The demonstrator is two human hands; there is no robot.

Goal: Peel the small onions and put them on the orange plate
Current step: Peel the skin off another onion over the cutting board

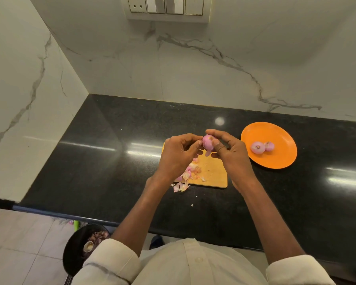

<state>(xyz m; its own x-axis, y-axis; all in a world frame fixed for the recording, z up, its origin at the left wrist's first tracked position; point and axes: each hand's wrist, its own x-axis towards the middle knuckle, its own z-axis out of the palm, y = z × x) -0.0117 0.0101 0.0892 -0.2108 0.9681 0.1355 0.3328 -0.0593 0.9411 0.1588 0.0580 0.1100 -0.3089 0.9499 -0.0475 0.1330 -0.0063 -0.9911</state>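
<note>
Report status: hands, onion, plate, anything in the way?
Left hand and right hand both grip one onion above the cutting board, skin strip hanging. Two peeled onions on orange plate. Path to plate unobstructed.

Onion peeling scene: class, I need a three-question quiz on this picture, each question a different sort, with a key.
1. How many peeled onions lie on the orange plate?
2. True or false: the loose skins lie on the plate.
3. The onion in hand is held over: A) the cutting board B) the plate C) the floor.

Key: 1. Two. 2. False; they lie on the board and counter. 3. A, gripped by the left hand and the right hand.
</note>
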